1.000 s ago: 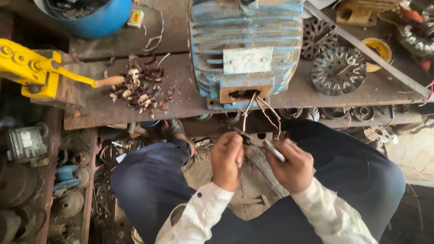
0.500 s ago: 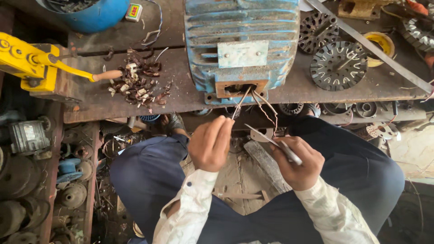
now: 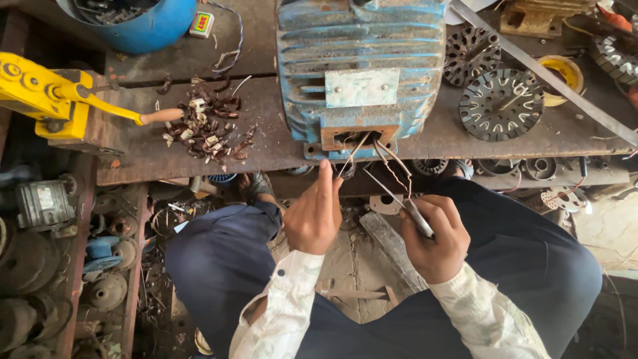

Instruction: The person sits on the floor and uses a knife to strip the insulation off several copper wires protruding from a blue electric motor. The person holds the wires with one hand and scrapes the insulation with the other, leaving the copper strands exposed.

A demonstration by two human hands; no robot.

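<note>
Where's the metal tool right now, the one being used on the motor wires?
In the head view, the thin metal tool is in the right hand, right of centre, its tip up among the wires below the blue motor.

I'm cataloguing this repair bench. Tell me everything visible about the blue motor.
The blue motor is a ribbed metal housing with worn, chipped paint, sitting on the rusty bench. A pale metal plate is screwed to its near face. Below that, a rusty-framed rectangular opening lets thin wires hang out. The left hand pinches one wire; the right hand holds a slim metal tool among them.
</note>
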